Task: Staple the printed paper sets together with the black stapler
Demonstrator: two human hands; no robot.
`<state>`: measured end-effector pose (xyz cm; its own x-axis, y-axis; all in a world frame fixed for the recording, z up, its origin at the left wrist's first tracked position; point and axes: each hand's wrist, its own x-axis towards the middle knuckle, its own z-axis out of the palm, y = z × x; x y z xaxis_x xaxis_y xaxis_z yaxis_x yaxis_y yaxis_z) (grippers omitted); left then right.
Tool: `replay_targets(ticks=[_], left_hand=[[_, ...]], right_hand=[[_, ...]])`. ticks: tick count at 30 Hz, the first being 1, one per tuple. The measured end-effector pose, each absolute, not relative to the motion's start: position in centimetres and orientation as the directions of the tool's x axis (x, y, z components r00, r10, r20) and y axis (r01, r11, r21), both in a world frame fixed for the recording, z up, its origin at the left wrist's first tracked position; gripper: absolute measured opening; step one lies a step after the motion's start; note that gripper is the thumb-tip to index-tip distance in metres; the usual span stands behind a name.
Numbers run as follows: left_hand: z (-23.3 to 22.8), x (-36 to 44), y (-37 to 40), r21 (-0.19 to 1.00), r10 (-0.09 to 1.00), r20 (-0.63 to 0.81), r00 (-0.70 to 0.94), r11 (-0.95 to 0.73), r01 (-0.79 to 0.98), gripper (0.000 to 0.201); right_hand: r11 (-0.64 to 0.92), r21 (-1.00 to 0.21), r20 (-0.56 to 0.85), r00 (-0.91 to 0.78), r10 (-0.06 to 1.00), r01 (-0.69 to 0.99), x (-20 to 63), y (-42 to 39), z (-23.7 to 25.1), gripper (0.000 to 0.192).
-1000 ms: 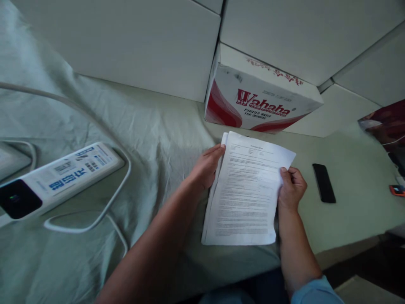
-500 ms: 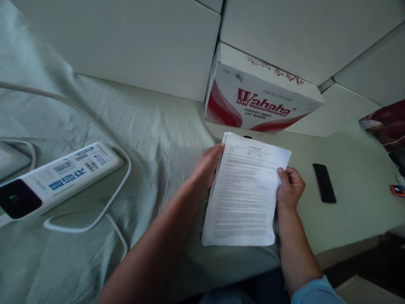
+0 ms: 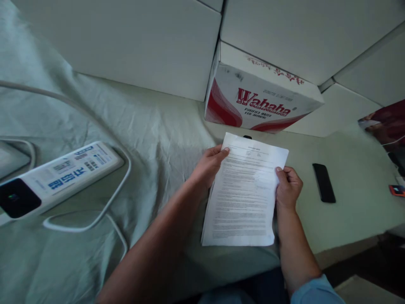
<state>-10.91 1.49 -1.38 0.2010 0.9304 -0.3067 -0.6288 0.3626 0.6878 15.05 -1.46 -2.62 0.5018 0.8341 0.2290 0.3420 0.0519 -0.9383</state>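
A stack of printed paper sheets (image 3: 242, 198) is held between both hands in the head view, its text side facing up. My left hand (image 3: 210, 164) grips the upper left edge, the thumb lying on top of the front sheet and the other fingers underneath. On the right edge, my right hand (image 3: 288, 186) pinches the stack, thumb on top and fingers curled behind. A small black piece (image 3: 247, 137) shows just past the sheets' top edge; the rest of it is hidden under the paper.
Behind the papers stands a white and red water carton (image 3: 262, 99) against pale panels. To the right lies a black phone (image 3: 324, 183). At left are a white power bank (image 3: 60, 179) and its looping cable (image 3: 115, 143) on the wrinkled green cloth (image 3: 152, 147).
My left thumb has come over onto the front of the top sheet. My right hand and the stack's upper right corner have shifted slightly left.
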Motion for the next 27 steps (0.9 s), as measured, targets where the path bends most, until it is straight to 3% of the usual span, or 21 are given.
replay_targets(ticks=[6,8,12,15,27], left_hand=[[-1.3,-11.0,1.6,0.668,0.935,-0.295,0.196,0.349,-0.657,0.034],[-1.3,-11.0,1.6,0.657,0.932,-0.294,0.211,0.357,-0.664,0.036],[-1.1,-10.9,1.4,0.637,0.927,-0.282,0.248,0.374,-0.674,0.039],[-0.9,-10.9,1.3,0.638,0.926,-0.264,0.271,0.378,-0.671,0.042],[-1.3,-10.9,0.9,0.683,0.887,-0.360,0.289,0.462,-0.565,0.043]], right_hand=[[0.063,-0.918,0.264,0.484,0.834,0.393,16.4,-0.8,-3.5,0.041],[0.082,-0.940,0.248,0.502,0.829,0.330,16.8,-0.6,-3.5,0.047],[0.010,-0.997,0.042,0.462,0.886,0.070,16.6,-0.8,-3.2,0.052],[-0.109,-0.994,-0.112,0.374,0.921,-0.030,15.9,-1.4,-2.8,0.052],[-0.154,-0.988,-0.153,0.300,0.941,-0.020,14.6,-2.1,-2.6,0.050]])
